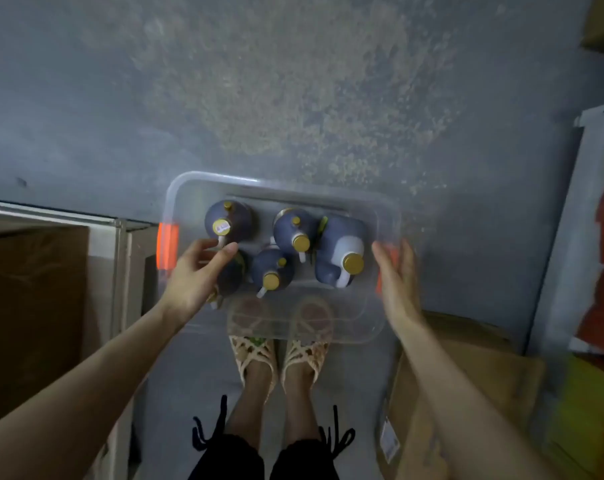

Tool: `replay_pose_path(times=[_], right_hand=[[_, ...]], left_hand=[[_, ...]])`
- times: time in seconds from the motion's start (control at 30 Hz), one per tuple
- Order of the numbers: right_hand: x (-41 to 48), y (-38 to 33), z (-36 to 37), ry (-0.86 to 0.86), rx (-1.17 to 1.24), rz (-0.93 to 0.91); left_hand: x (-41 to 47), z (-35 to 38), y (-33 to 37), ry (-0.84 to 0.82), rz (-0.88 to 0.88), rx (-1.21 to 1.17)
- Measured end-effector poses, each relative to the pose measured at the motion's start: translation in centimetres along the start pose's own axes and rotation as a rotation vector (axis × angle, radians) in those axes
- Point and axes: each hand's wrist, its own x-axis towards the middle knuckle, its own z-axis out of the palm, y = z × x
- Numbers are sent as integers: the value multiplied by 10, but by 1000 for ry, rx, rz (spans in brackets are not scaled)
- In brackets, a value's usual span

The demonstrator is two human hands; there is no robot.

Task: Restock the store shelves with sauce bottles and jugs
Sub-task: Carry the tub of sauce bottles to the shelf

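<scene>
Bin (210, 176) of jugs (342, 251) sits on stained grey floor (293, 81) — boxes (501, 368) beside

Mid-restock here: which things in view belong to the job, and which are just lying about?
Job: clear bin, five gold-capped jugs inside it, left hand above them, right hand at the bin's right end.
Lying about: cardboard box at right, brown carton at left.
</scene>
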Motion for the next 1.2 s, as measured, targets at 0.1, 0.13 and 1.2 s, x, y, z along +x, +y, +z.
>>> replay_pose_path(times=[0.1, 0.13, 1.2], right_hand=[[11, 7, 0, 20, -82, -12], [14, 9, 0, 14, -92, 4], [17, 41, 12, 113, -53, 129]], left_hand=[[5, 2, -8, 69, -2, 13], [6, 4, -13, 73, -12, 20], [34, -41, -40, 327, -45, 214]])
